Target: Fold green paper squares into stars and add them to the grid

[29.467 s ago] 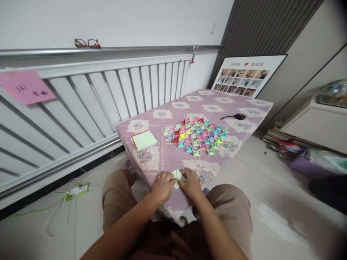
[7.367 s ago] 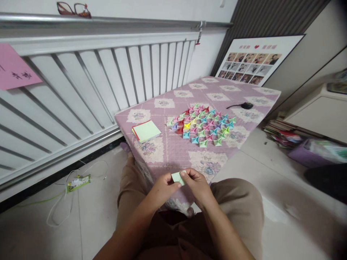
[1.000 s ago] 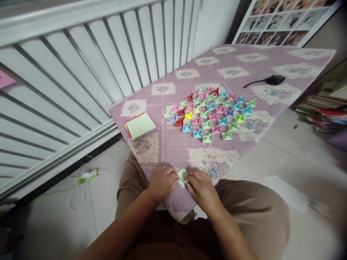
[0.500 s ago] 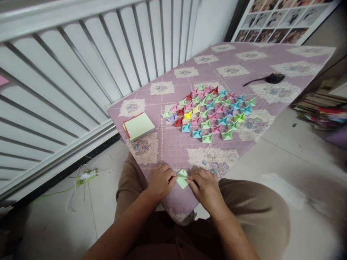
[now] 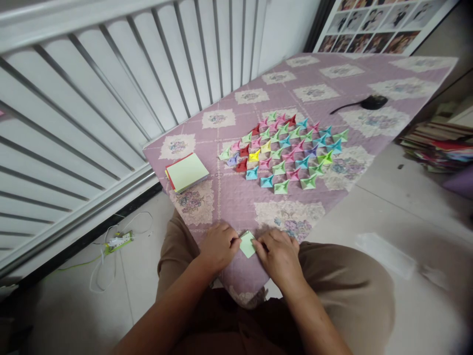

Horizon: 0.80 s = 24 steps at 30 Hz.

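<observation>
Fingers (image 5: 232, 240) of the left hand (image 5: 220, 248) meet the thumb at the left corner of the folded green paper (image 5: 248, 245), while the right hand (image 5: 280, 255) has its thumb over the right corner, index finger bent close beside it. From my remote view I read both as grasping that paper lightly — how firmly, I cannot tell. It lies diamond-wise between the two hands, one corner aimed at the far side and one at me, low down near the narrow near end of the table (image 5: 236, 199) with its purple flowered cloth. Beyond it, in the middle of the cloth, I have rows of small pointed paper pieces (image 5: 276, 153) in green, pink, red, yellow, blue and violet, set out in a slanting block, well apart from the hands. To the left, near the table's edge, sits a stack of paper sheets (image 5: 187, 172), pale green on top, with red and yellow edges peeking out. Far right on the cloth I pick out a black object (image 5: 374, 102) with a thin tail pointing left — too small to name. A white radiator (image 5: 121, 88) runs along the left, and on the floor below it lies a power strip (image 5: 120, 240) among loose cables.
</observation>
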### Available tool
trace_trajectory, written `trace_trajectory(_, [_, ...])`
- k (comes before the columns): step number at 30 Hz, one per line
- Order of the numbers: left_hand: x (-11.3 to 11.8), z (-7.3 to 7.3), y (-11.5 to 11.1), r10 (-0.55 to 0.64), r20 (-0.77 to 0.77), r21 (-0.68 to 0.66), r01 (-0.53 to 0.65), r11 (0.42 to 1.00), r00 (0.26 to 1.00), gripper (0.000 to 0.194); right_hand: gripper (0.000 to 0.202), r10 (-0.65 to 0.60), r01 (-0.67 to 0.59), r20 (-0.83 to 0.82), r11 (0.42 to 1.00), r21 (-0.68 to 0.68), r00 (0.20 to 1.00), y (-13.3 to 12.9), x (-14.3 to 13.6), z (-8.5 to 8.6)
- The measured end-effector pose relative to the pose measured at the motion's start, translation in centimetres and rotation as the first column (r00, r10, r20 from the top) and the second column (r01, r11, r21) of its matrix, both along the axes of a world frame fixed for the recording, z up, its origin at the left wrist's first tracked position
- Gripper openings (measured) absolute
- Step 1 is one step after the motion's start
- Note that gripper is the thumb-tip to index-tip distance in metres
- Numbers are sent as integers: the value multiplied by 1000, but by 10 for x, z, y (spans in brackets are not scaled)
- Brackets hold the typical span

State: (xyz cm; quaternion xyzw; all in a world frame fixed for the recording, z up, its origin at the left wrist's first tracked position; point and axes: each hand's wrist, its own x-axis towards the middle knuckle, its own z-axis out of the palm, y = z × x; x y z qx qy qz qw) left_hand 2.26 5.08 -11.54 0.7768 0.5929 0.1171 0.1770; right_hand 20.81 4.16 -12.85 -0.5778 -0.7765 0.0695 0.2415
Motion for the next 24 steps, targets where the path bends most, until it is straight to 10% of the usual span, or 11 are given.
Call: trace_trajectory(24, [5, 13, 11, -3, -110, -157, -14, 987, 994, 19, 25, -86, 90, 56, 993, -76, 995, 5, -6, 5])
